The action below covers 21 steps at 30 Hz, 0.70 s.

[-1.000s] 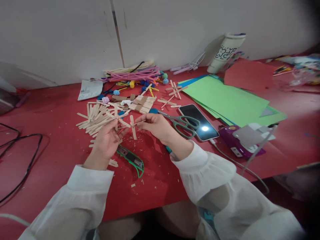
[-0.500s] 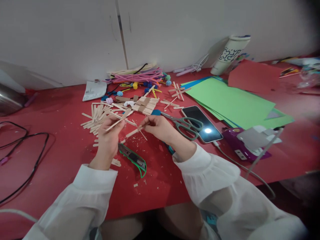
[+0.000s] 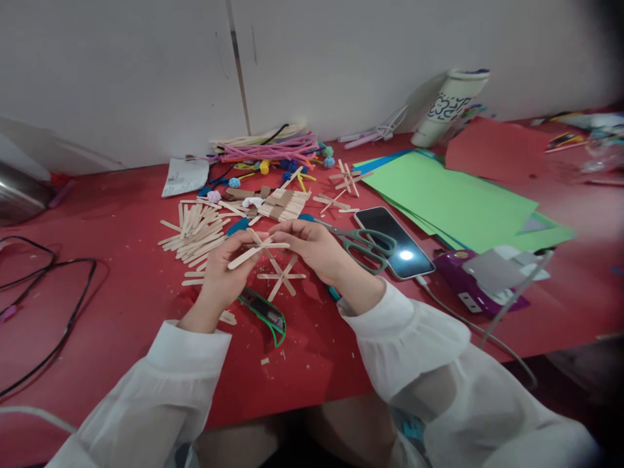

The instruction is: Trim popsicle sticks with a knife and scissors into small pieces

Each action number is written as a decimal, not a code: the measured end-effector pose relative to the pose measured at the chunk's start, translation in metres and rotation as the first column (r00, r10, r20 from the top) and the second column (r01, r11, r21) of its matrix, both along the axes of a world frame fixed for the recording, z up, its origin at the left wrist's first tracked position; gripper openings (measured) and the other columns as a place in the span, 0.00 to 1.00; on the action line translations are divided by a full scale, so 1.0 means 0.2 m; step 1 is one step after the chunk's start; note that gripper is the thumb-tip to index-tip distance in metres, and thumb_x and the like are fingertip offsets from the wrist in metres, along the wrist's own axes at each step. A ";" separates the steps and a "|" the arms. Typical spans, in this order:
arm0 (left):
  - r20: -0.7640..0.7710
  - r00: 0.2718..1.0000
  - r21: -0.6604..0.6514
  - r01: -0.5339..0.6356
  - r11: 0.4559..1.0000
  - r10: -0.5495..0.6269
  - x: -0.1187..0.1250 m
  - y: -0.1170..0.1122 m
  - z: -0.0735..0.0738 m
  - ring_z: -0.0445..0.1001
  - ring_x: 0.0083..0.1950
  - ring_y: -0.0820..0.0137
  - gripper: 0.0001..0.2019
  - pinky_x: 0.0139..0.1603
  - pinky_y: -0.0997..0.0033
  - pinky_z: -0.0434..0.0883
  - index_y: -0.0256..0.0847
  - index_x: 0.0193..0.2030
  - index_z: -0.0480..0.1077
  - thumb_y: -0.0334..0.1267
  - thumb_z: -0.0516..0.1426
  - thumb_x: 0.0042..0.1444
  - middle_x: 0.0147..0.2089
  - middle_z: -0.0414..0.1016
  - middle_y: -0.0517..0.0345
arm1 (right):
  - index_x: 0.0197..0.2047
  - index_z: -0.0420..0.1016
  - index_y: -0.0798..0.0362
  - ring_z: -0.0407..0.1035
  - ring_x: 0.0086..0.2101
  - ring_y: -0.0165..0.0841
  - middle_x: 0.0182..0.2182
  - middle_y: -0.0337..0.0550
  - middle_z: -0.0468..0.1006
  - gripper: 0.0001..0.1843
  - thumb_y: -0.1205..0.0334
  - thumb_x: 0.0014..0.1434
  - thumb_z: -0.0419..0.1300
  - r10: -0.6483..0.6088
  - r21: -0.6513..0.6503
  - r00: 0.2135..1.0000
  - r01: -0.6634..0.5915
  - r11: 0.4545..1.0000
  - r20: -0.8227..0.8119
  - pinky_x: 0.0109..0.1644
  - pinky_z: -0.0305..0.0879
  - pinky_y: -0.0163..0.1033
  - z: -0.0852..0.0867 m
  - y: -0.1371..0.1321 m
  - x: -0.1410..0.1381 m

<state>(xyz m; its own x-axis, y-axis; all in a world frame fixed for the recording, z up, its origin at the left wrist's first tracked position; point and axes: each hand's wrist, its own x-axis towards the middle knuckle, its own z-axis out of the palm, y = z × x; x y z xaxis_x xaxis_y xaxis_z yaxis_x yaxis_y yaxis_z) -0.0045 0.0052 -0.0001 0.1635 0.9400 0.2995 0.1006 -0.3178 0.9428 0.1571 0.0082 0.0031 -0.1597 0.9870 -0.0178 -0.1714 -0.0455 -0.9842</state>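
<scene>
My left hand [image 3: 225, 270] pinches a star of crossed wooden craft sticks [image 3: 256, 248] between thumb and fingers. My right hand [image 3: 314, 250] meets it from the other side, with closed fingertips at the star's right arms. A second craft-stick star [image 3: 282, 277] shows just below the hands, facing me; whether it hangs from them or lies on the table I cannot tell. Under my left hand is a green utility knife [image 3: 263, 309], partly covered. Scissors with grey-green handles [image 3: 368, 250] lie beyond my right wrist, partly over a phone.
Loose craft sticks [image 3: 195, 227] are heaped behind my left hand, beside a banded bundle [image 3: 285, 205]. More stick stars [image 3: 348, 177] lie farther back. Pipe cleaners [image 3: 268, 148], green paper [image 3: 448, 188], a phone [image 3: 392, 240], a purple power block [image 3: 458, 279] and a tumbler [image 3: 448, 107] surround the work area.
My hands have come together, the left one moving right with its star. The second star, edge-on in my right fingers before, now faces me below them.
</scene>
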 end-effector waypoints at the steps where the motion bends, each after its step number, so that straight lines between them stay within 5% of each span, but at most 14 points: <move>1: -0.024 1.000 0.008 0.002 1.000 -0.002 0.00 0.00 -0.01 0.71 0.37 0.69 0.05 0.41 0.72 0.67 0.42 0.32 0.75 0.32 0.61 0.45 0.34 0.74 0.58 | 0.31 0.73 0.54 0.65 0.27 0.24 0.27 0.35 0.75 0.08 0.60 0.47 0.63 0.005 -0.017 1.000 -0.006 1.000 -0.030 0.34 0.60 0.32 0.00 0.00 0.00; 7: -0.060 0.998 0.014 0.030 0.999 -0.030 -0.02 0.02 -0.03 0.72 0.39 0.68 0.05 0.44 0.70 0.67 0.42 0.32 0.76 0.33 0.61 0.46 0.38 0.76 0.55 | 0.32 0.74 0.54 0.66 0.26 0.23 0.27 0.34 0.75 0.09 0.62 0.45 0.65 0.014 -0.032 0.991 -0.018 0.999 -0.131 0.32 0.61 0.31 -0.01 0.01 0.01; 14: 0.061 0.997 -0.171 0.066 0.983 -0.056 0.01 0.00 0.02 0.71 0.31 0.71 0.15 0.34 0.72 0.69 0.42 0.36 0.77 0.34 0.67 0.37 0.29 0.75 0.59 | 0.32 0.74 0.54 0.65 0.25 0.23 0.27 0.35 0.75 0.10 0.61 0.44 0.65 0.003 -0.061 0.992 -0.011 0.998 -0.130 0.32 0.61 0.32 -0.01 0.01 0.01; 21: 0.297 0.954 -0.332 0.142 0.933 -0.040 0.02 0.00 -0.02 0.70 0.26 0.75 0.18 0.30 0.75 0.69 0.42 0.38 0.76 0.36 0.68 0.36 0.30 0.76 0.60 | 0.30 0.74 0.55 0.61 0.20 0.21 0.23 0.33 0.73 0.09 0.62 0.42 0.64 -0.012 -0.098 0.987 -0.004 0.995 -0.161 0.28 0.60 0.32 -0.01 0.00 0.01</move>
<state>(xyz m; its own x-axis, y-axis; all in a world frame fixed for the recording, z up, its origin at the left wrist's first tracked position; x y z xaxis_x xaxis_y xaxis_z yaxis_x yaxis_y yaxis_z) -0.0014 0.0046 -0.0039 0.2108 0.9775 0.0050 -0.1977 0.0376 0.9795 0.1585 0.0091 0.0016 -0.1643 0.9824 -0.0889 -0.3280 -0.1394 -0.9343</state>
